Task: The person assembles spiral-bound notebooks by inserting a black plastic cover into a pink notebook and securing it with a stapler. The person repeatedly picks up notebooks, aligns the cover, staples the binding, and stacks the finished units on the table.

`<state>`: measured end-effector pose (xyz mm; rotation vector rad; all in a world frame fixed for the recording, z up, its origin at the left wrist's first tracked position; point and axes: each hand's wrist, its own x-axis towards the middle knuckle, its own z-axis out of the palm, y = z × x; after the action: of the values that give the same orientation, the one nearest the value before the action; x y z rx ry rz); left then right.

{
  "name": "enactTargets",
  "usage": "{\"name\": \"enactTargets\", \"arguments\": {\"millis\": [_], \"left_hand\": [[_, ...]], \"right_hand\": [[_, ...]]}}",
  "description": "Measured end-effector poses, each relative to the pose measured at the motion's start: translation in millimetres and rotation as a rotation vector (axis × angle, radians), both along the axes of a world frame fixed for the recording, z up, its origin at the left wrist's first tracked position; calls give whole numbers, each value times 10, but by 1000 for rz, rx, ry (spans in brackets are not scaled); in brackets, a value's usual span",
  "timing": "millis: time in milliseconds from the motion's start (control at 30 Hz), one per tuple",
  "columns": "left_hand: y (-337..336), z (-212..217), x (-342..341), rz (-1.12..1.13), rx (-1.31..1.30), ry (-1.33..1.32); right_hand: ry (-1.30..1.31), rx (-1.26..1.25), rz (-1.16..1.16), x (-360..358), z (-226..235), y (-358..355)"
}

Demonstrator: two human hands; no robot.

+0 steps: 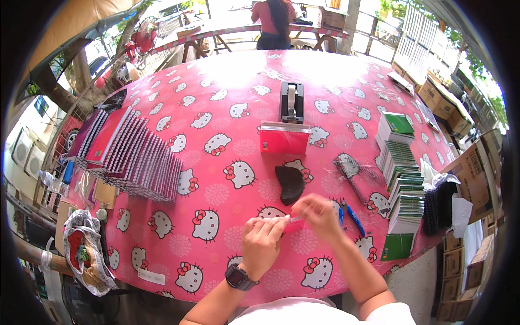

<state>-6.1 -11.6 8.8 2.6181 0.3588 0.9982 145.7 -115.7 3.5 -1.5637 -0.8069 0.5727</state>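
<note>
My left hand [261,242], with a black watch on its wrist, has its fingers bent together near the table's front. Its fingertips meet the edge of a small red, flat piece [294,225], mostly hidden by the hands, so its kind is unclear. Over the right side of that piece is my right hand [318,218], its fingers bent and blurred by motion. Just beyond lies a black curved object [290,184]. Blue-handled pliers [355,221] rest right of my right hand. Farther back, a small stack of red notebooks [284,142] sits before a black tape dispenser [292,103].
Tall stacks of spiral notebooks [132,157] stand at the left. Green-covered notebooks [402,184] form a row at the right, beside black binding coils [440,206]. Loose coils [352,181] lie nearer. A cloth bag [86,252] hangs at the left edge. Another person [272,24] is at a far table.
</note>
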Motion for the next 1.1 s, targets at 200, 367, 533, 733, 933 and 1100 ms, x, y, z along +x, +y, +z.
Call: {"name": "enactTargets", "arguments": {"millis": [200,367,533,733,933,1100], "left_hand": [[55,-28,49,-98,0,-65],[111,-13,14,-96,-12,-66],[226,-25,-6,-117,7,-11],[274,3,56,-94,-90,-22],[263,11,39,-106,-107,-28],[278,-8,28,-123,-108,-45]], "right_hand": [[-1000,-515,-622,1437,-355,-333],[-383,-386,-526,1485,-155,-318],[-176,-10,-405,1097,224,-337],[-472,-57,187,207,301,-222],[-325,-77,71,144,240,-163],[-381,-36,207,193,213,-143]]}}
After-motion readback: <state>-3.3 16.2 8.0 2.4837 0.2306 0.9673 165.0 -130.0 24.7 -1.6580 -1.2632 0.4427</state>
